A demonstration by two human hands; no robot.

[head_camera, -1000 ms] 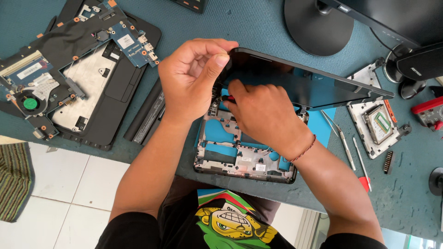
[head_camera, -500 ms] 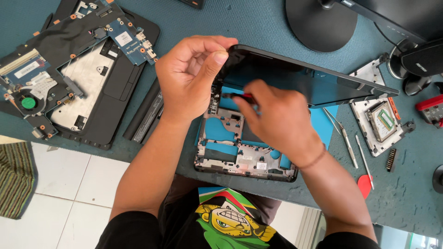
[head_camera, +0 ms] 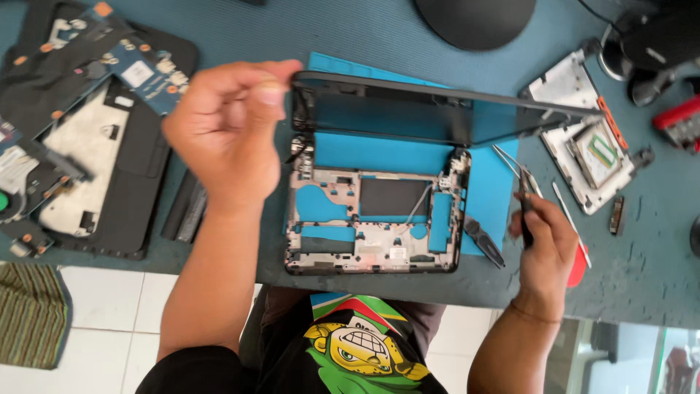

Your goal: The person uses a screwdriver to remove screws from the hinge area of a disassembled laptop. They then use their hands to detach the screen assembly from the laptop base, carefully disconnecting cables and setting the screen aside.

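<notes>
Nearest, right hand [head_camera: 543,244] with fingers curled around a dark slim tool [head_camera: 525,211], off to the right of the stripped laptop base [head_camera: 375,219] on the blue mat [head_camera: 488,193]. Farther back, left hand [head_camera: 230,131], thumb and fingertips pinched on the left corner of the raised black screen lid [head_camera: 437,109], hinged above the base.

Left hand [head_camera: 226,135] raised with fingers pinched closed; right hand [head_camera: 543,244] lower, fingers curled shut.
</notes>
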